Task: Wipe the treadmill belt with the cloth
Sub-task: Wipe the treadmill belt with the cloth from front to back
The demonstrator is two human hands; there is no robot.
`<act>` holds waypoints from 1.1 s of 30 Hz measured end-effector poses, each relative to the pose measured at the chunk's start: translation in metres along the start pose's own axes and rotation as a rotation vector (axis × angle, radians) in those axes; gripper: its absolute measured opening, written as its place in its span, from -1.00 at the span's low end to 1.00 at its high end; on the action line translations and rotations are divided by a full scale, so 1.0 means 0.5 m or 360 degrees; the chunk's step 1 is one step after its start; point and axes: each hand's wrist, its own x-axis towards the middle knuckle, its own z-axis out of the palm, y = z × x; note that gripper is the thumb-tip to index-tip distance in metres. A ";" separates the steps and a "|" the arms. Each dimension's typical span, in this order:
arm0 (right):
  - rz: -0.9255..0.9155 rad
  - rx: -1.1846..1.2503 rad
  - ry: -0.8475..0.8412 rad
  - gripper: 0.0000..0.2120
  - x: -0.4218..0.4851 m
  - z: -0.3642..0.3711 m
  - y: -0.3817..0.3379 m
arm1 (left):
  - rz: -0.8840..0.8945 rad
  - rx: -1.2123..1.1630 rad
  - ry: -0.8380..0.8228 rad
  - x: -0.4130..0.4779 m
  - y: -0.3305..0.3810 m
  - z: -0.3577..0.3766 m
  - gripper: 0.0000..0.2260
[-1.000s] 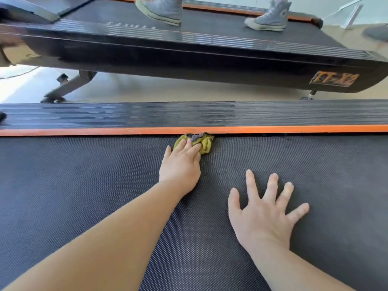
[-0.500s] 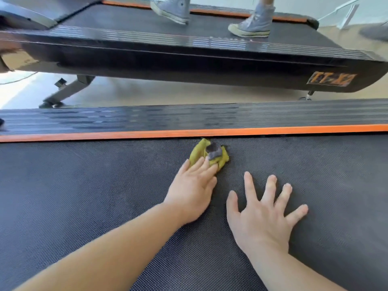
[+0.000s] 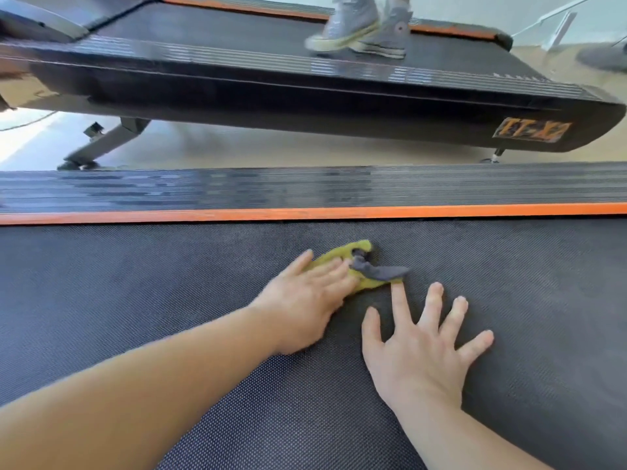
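Cloth (image 3: 353, 266) here is a small yellow-green rag with a grey patch. It's bunched up on the treadmill belt (image 3: 135, 286), a little in from the belt's far edge where the orange strip (image 3: 237, 215) runs.

Left hand (image 3: 305, 300) lies flat on top of it, fingers straight and pressing down, not curled round it. Right hand (image 3: 417, 347) is spread flat on the bare belt just beside it, holding nothing. Its index fingertip reaches the grey corner of the rag.

Handling-wise I'd say this thing is light, soft and floppy. It'll likely crumple and roll under the palm instead of sliding flat, especially on that grippy textured belt. Best bet looks like pressing on the middle of the wad with flat fingers, or pinching the bunched yellow part if it needs lifting and refolding. That loose grey corner will probably drag or tuck under. Nothing fragile about it.

Someone in grey sneakers (image 3: 356, 28) is on the next treadmill (image 3: 305, 96), beyond the far edge.
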 end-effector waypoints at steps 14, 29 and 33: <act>-0.0002 -0.0013 -0.0019 -0.31 0.002 -0.001 -0.002 | -0.0164 0.0191 0.0005 0.007 -0.083 -0.029 -0.52; 0.0021 -0.0018 -0.0005 -0.33 0.000 0.003 -0.001 | -0.0127 -0.0035 0.0258 0.016 -0.036 0.000 -0.54; 0.0022 -0.0028 0.0018 -0.32 0.002 0.001 -0.004 | 0.0189 -0.0082 0.0184 -0.046 0.038 0.040 -0.49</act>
